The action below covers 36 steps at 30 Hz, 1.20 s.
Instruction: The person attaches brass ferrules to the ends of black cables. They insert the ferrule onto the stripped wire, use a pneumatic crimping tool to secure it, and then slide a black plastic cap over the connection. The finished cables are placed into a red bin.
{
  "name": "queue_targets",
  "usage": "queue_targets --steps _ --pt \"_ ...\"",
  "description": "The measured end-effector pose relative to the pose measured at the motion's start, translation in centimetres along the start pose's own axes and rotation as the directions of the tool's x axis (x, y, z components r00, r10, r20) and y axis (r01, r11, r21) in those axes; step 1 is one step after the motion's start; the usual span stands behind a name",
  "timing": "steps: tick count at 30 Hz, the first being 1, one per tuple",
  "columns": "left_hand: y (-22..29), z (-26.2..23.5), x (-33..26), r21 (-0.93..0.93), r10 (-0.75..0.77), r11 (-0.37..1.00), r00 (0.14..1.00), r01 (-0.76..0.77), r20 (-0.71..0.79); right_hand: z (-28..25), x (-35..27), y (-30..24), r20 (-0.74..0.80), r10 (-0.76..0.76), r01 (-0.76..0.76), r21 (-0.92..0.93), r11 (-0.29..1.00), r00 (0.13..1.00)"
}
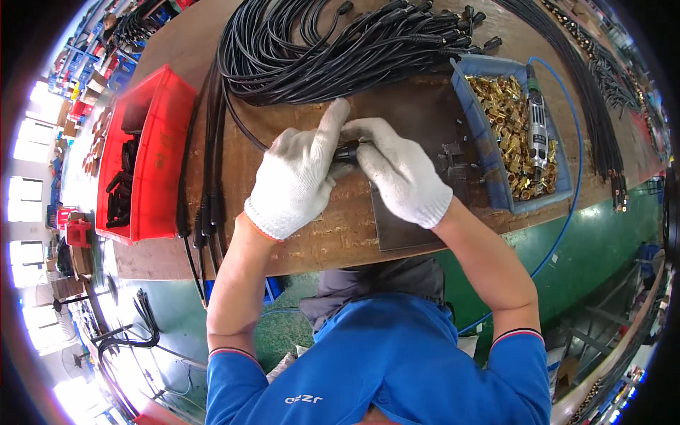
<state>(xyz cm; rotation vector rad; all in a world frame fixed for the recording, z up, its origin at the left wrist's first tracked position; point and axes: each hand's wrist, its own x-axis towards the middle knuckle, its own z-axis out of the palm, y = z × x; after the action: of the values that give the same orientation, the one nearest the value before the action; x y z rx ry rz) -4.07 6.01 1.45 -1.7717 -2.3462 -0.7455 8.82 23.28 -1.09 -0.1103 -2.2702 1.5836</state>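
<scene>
Together, left hand (301, 177) and right hand (400, 173) grip a black connector (347, 151) clamped between them

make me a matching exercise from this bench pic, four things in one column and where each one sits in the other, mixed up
Things:
1. red bin
2. blue tray
3. rotary tool
4. black connector

Places:
A. lying on the brass fittings
B. far left of the bench
C. between the gloved left hand and right hand
D. right of the hands, filled with brass parts

Pairs: 1-B, 2-D, 3-A, 4-C
</scene>
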Motion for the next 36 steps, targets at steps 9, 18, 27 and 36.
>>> queue_targets --steps 9,18,27,36 --pt "0.3 0.8 -2.7 -0.145 -0.106 0.988 0.894 0.047 -0.436 1.4 1.3 0.2 -0.147 0.174 -0.108 0.377 0.920 0.974" --pt "0.5 3.2 6.5 -0.920 -0.614 -0.335 0.787 -0.202 0.051 2.8 4.3 1.5 -0.127 0.352 -0.204 0.618 0.759 0.927" --pt "-3.8 8.9 13.0 -0.955 -0.369 0.070 0.897 0.287 0.243 -2.2 7.3 8.4 -0.467 0.379 -0.063 0.563 0.824 0.799" --pt "-6.1 11.3 12.2 -0.884 -0.242 0.411 0.962 0.220 0.127 -0.4 8.8 6.3 -0.342 0.313 -0.053 0.596 0.801 0.886"
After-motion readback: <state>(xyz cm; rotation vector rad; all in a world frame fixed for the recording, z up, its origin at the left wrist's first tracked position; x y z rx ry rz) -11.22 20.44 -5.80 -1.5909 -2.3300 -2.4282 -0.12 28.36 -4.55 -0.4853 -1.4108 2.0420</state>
